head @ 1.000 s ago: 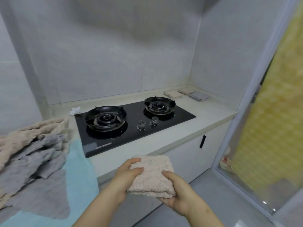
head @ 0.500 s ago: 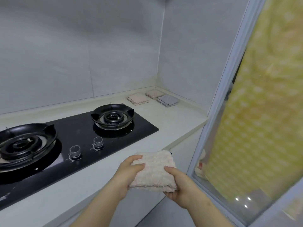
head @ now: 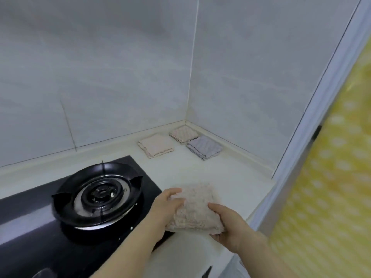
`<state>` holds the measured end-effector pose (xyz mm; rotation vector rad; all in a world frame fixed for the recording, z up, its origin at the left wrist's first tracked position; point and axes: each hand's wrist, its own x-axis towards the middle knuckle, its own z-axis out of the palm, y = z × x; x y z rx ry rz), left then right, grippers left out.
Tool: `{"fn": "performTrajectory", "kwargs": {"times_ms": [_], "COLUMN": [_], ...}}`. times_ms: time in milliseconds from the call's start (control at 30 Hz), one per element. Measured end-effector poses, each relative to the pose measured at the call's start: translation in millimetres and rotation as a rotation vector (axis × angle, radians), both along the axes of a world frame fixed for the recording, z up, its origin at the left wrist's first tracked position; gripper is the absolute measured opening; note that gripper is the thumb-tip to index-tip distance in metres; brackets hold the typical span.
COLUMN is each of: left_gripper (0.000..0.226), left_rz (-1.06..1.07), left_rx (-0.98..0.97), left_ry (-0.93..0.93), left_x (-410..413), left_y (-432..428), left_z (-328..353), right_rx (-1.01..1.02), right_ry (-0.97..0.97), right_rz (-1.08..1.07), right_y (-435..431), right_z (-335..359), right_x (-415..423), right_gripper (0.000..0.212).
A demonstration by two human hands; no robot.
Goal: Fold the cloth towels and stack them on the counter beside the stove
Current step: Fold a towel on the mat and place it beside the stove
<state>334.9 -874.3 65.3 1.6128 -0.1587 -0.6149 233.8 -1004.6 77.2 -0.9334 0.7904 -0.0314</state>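
A folded beige towel (head: pixel 195 209) is held over the counter (head: pixel 230 177) just right of the black stove (head: pixel 40 227). My left hand (head: pixel 168 207) grips its left edge with the thumb on top. My right hand (head: pixel 230 227) grips its right front corner from below. Three folded towels lie flat in the far corner: a cream one (head: pixel 155 145), a pink-beige one (head: pixel 183 133) and a grey one (head: pixel 203 147).
A round burner (head: pixel 98 195) sits on the stove close to my left hand. Tiled walls meet behind the folded towels. A white door frame (head: pixel 305 141) and a yellow dotted curtain (head: pixel 331 177) bound the counter on the right.
The view has swung right and come closer to the counter. Both hands carried the beige towel forward from in front of the counter edge to above the counter beside the stove.
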Motion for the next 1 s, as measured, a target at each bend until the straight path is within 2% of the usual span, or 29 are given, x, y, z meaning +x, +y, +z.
{"fn": "performTrajectory", "kwargs": {"times_ms": [267,400,533,767,1000], "left_gripper": [0.026,0.032,0.036,0.043,0.049], "left_rz": [0.159,0.285,0.418,0.540,0.572], "left_rx": [-0.043,-0.050,-0.050,0.107,0.269], "left_ry": [0.054,0.119,0.155,0.131,0.056], "left_x": [93,136,167,192,204], "left_y": [-83,-118,-141,-154,-162], "left_z": [-16,-29,-35,-61,-68], "right_rx": [-0.166,-0.249,-0.315,-0.467,-0.597], "right_ry": [0.040,0.054,0.106,0.108,0.070], "right_rz": [0.143,0.294,0.420,0.637,0.721], "right_y": [-100,-147,-176,-190,-193], "right_z": [-15,-21,-26,-47,-71], "right_x": [117,176,226,283,304], "right_gripper": [0.012,0.017,0.006,0.018,0.015]}}
